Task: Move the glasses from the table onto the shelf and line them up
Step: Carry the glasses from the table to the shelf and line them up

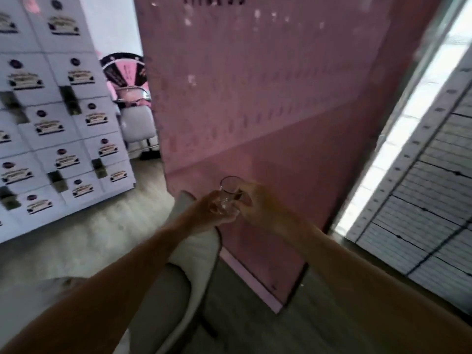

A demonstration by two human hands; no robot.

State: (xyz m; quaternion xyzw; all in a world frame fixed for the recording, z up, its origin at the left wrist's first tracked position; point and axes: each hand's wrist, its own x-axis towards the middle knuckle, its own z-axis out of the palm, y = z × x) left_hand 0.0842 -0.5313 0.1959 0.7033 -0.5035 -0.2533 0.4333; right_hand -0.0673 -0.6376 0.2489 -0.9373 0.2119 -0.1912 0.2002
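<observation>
Glass: a small clear drinking glass (228, 196) is carried upright in mid-air in front of the person, rim up, so it travels level; whether it is one glass or two nested ones is hard to tell through the blur.
Left hand: the left hand (212, 209) wraps its fingers round the lower body and base of the glass, bearing the weight from below and the side.
Right hand: the right hand (251, 200) pinches the glass near its upper side, apparently to steady it against the left hand's grasp.
Place: the glass hangs before a tall pink perforated panel (268, 98); neither table nor shelf is in view, so the glass is in transit between them.
Below: a pale cushioned seat (194, 249) lies under the forearms, well beneath the glass.
Surroundings: white lockers with printed logos (56, 118) stand to the left; a white slatted shutter (431, 213) runs along the right.
Stage: judged as the carrying step, with placing and lining up not yet done.
</observation>
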